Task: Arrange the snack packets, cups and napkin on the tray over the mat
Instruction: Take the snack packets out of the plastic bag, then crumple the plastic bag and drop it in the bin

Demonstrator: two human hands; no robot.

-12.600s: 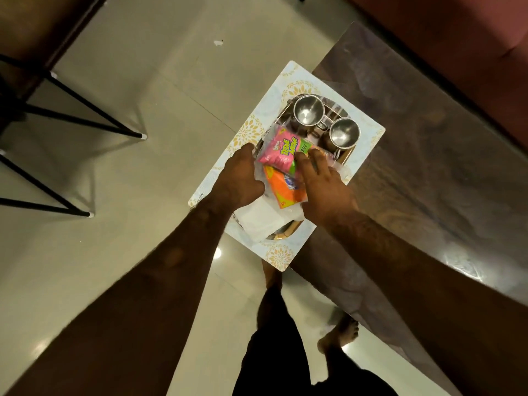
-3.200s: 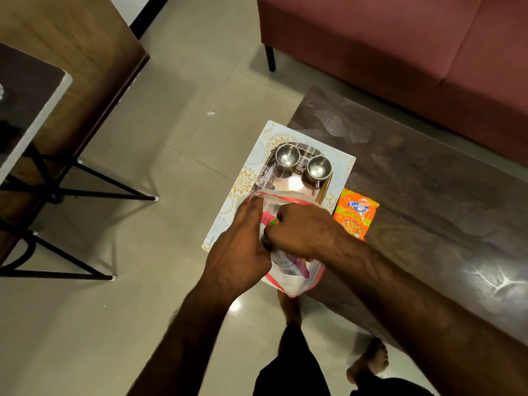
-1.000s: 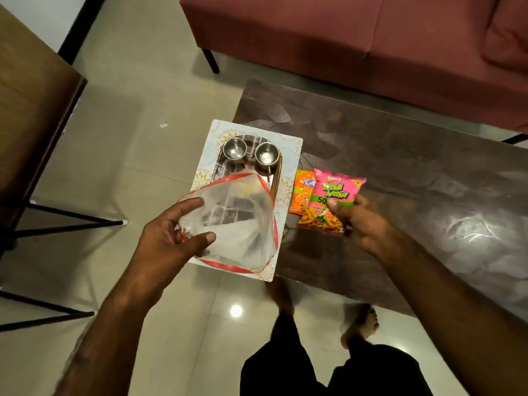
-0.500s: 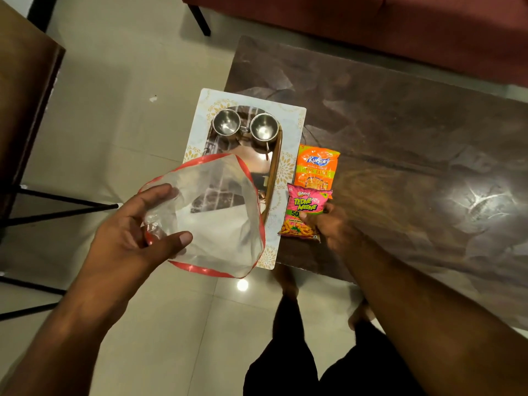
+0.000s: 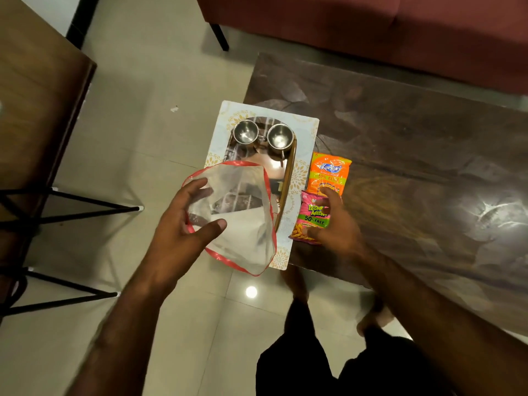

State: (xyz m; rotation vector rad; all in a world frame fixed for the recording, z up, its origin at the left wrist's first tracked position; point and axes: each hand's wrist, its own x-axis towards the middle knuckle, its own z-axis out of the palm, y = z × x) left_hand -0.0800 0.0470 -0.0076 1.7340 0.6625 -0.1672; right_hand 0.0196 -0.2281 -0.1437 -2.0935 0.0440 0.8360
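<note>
A person's left hand [image 5: 183, 224] is gripping a clear red-edged plastic bag [image 5: 243, 230] over the near end of the tray [image 5: 287, 178], which is sitting on the patterned mat [image 5: 303, 132] with two steel cups [image 5: 245, 132] at its far end. The right hand [image 5: 337, 227], fingers loosely spread, is resting on the pink snack packet [image 5: 313, 215], which is lying lengthwise away from the person on the tabletop [image 5: 414, 167] just right of the mat. The orange snack packet [image 5: 330, 172] is lying just beyond, so the tray is lying leftward of this nearer hand.
</note>
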